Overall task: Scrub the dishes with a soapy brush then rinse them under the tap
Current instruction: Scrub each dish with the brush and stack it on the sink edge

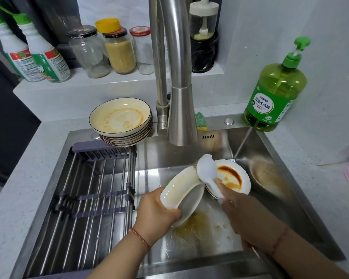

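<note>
The left hand [157,210] grips a white oval dish [181,190] tilted on edge over the sink [270,150]. The right hand [238,210] pinches a white plastic spoon [207,172] against the dish's upper rim; just beyond it sits a sauce-stained bowl [234,178].

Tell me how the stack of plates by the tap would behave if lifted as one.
The stack of plates is several deep, so probably heavy. The top plate shows an orange greasy film, so likely slippery. They look ceramic, so probably breakable.
</note>
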### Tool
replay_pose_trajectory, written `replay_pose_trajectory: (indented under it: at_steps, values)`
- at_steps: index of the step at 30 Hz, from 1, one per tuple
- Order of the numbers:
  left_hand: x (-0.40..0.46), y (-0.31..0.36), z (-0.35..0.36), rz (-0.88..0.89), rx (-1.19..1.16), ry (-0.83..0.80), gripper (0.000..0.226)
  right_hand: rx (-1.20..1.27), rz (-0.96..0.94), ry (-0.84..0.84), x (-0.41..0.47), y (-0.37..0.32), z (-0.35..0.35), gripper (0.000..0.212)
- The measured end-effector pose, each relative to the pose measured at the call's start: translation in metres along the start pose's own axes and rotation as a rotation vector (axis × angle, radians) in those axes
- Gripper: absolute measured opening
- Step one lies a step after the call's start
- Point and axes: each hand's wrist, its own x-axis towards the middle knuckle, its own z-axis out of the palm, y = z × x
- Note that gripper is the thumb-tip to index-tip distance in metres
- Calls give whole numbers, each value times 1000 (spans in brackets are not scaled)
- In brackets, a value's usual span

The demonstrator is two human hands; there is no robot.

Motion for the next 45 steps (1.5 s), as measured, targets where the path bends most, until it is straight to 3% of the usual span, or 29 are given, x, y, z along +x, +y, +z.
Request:
replay_pose_trajectory:
  at_steps: [6, 11, 15, 17, 20, 24, 28, 31, 33, 37, 40, 45]
  values:
    - [3, -10, 4, 26, -120, -54, 21, -213, -178, -219, -33, -38, 22, 53]
    - [4, -14, -2, 36, -6, -25, 15, -181, -68, -49, -7, -10, 11, 51]
    - [1, -12, -3, 25, -11, -25, 15, -168, -67, -67, -14, -16, 5, 51]
    - [1, -12, -2, 16, -56, -42, 21, -233, -163, -166, -28, -29, 15, 56]
    - [0, -11, 1, -3, -92, -88, 38, -236, -155, -279, -39, -43, 26, 57]
    - [0, -5, -3, 43, -28, -65, 18, -284, -119, -63, -20, -15, 15, 51]
    - [-1, -6, -8, -6, -157, -22, 18, 162, 35, -20, -5, 16, 4, 21]
    - [-2, -7, -10, -76, -342, 23, 30, 556, 108, 54, 1, 23, 11, 12]
    - [-4, -7, -10, -116, -493, 26, 45, 708, 163, 160, 6, 25, 19, 20]
    - [-11, -2, -4, -157, -783, 8, 61, 890, 185, 192, 12, 19, 32, 41]
    - [-15, 2, -3, -173, -936, -34, 54, 934, 134, 146, 13, 20, 36, 38]
    - [-6, 2, -21, -175, -856, -149, 70, 730, 32, 50, 16, 25, 17, 34]
